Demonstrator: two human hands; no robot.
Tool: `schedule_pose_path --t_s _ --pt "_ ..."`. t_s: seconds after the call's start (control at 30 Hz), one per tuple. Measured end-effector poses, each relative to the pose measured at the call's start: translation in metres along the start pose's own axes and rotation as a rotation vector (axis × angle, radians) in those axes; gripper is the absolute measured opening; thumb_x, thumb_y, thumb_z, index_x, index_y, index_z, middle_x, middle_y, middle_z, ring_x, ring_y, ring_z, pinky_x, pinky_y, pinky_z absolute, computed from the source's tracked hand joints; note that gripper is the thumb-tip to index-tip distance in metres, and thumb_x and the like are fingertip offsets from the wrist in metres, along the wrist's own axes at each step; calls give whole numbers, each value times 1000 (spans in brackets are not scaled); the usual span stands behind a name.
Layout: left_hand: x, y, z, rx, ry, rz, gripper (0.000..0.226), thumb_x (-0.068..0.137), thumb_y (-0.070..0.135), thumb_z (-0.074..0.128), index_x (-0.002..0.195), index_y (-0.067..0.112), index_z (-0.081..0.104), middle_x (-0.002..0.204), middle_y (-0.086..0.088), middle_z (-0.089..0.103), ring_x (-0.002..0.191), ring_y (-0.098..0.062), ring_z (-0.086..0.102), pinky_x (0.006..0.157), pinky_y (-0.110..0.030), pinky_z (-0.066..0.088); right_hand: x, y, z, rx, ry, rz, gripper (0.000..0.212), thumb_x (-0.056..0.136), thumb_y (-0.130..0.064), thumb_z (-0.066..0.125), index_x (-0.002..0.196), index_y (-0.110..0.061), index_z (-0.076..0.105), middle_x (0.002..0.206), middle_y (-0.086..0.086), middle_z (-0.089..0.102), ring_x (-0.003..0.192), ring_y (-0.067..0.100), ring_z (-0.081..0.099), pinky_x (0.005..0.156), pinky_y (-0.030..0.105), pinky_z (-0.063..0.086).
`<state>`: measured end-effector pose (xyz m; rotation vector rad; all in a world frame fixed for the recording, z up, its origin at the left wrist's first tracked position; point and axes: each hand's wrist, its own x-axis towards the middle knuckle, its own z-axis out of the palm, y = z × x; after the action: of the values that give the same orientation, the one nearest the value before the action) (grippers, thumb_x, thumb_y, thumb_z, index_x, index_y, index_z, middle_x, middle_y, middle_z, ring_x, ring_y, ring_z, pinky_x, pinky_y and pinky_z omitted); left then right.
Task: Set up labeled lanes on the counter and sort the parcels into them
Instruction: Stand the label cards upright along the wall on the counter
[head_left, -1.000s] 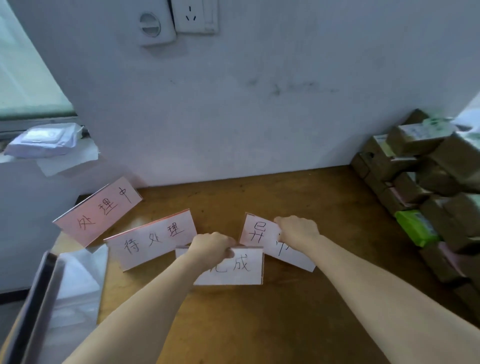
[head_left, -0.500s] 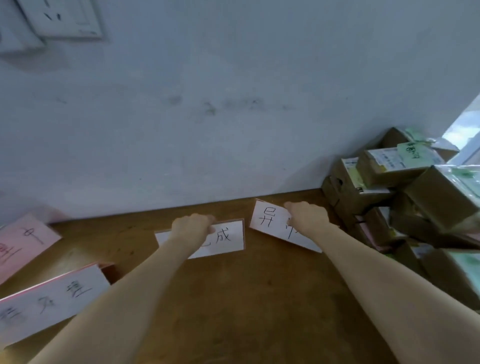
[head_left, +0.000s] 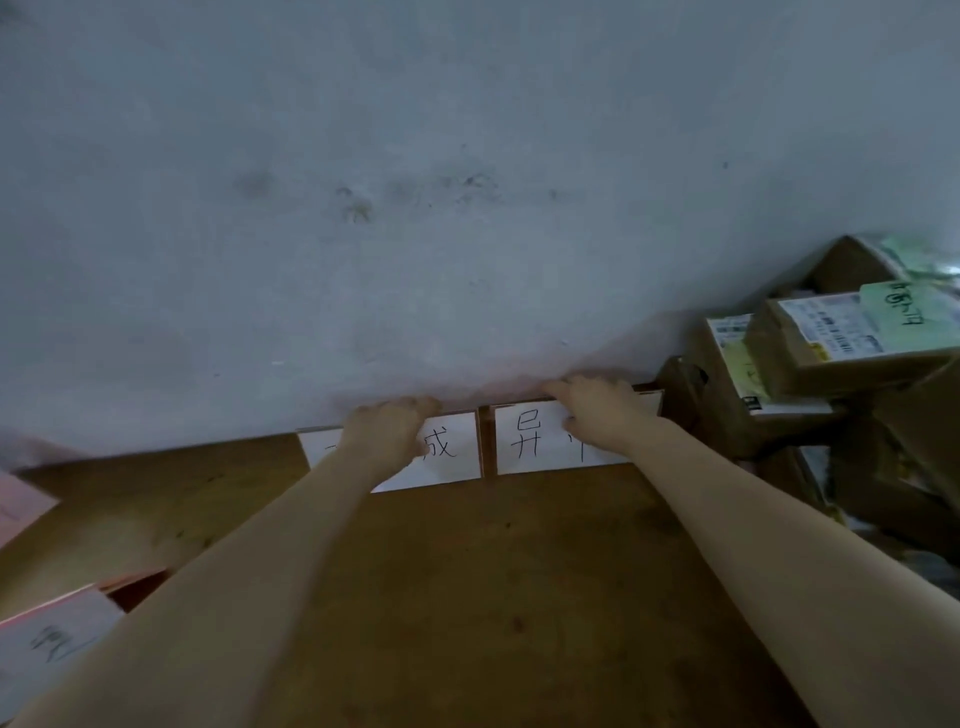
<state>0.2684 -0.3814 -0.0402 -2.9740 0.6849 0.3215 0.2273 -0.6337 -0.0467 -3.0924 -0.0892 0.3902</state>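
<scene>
Head view: across the wooden counter (head_left: 519, 597), the left hand (head_left: 389, 431) curls over the top edge of the 成 label card (head_left: 449, 460). The right hand (head_left: 597, 410) curls over the 异 label card (head_left: 530, 441) just beside it. Both cards stand against the wall (head_left: 467, 208); parcels (head_left: 831, 358) are stacked at the right.

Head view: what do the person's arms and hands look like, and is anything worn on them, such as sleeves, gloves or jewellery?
Both arms are bare: the left forearm and right forearm show no sleeve as far as the frame's edge. The left hand and right hand wear no gloves; no watch, bracelet or ring shows, and no markings.
</scene>
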Motion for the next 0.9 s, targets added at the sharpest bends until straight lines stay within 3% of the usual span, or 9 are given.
schedule_pose_path --t_s 0.2,0.37,0.57,0.73,0.9 --pt "6 0 6 65 24 10 37 97 28 53 133 30 43 119 -1 63 106 -23 62 80 -35 51 0 3 1 57 -10 -2 60 97 -7 47 145 -41 34 121 5 61 115 25 55 103 47 37" --pt "2 -16 6 93 33 -11 35 97 27 53 130 30 44 114 -1 64 100 -23 63 73 -31 45 -1 6 -1 70 -1 27 57 97 -3 43 142 -38 39 123 4 61 115 25 55 102 47 36" --pt "3 -16 7 90 43 -20 35 97 26 53 130 29 44 117 -2 63 103 -23 62 75 -32 46 6 6 0 62 -34 50 55 96 -3 43 138 -38 43 124 1 61 116 25 55 104 49 33" --pt "5 -16 9 88 52 -16 39 96 26 54 133 29 42 121 -2 62 105 -24 62 80 -34 48 4 2 0 53 -22 65 52 95 -3 45 135 -36 44 123 1 61 118 26 54 104 51 33" --pt "-2 -9 -2 84 78 31 48 94 30 57 138 26 39 134 -1 54 121 -26 53 95 -39 42 -5 -8 -6 8 -3 42 48 93 -23 57 138 -29 43 132 6 54 123 30 49 103 52 36"
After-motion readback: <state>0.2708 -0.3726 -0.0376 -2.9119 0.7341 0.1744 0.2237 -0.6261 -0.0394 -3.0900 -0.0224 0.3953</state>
